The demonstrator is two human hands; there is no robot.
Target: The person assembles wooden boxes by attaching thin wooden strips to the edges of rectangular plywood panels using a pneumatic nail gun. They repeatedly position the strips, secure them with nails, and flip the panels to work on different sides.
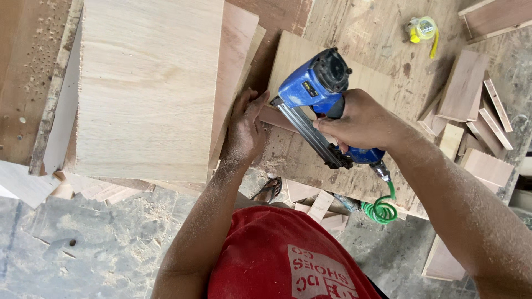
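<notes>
Nearest the camera is a red shirt (277, 254) with a pale print, and both bare, dusty arms reach away from it. Just beyond the shirt, a green coiled hose (379, 209) hangs from the butt of the nailer (324, 105), and a sandal (270, 188) shows on the floor left of the hose.

The right hand (360, 124) is wrapped tight around the nailer's handle, fingers curled under it. The nailer is blue with a black cap and a long metal magazine; its nose points left, toward the edge of the box (147, 88).

The left hand (244, 130) lies left of the nailer, fingers straight and pressed together, flat against the right side of the box, where thin reddish boards stand on edge. The box is a large pale plywood piece filling the space left of the nailer, its broad face turned up to the camera.

Under the nailer lies a flat plywood sheet (299, 155) dusted with sawdust. Right of the nailer, several small offcuts (465, 88) lie scattered, some stacked, some as narrow strips. Farther off, above and right of the nailer, a yellow tape measure (422, 29) rests on the worn board. Far left of the box, a dark panel (25, 72) is pitted with many small holes.
</notes>
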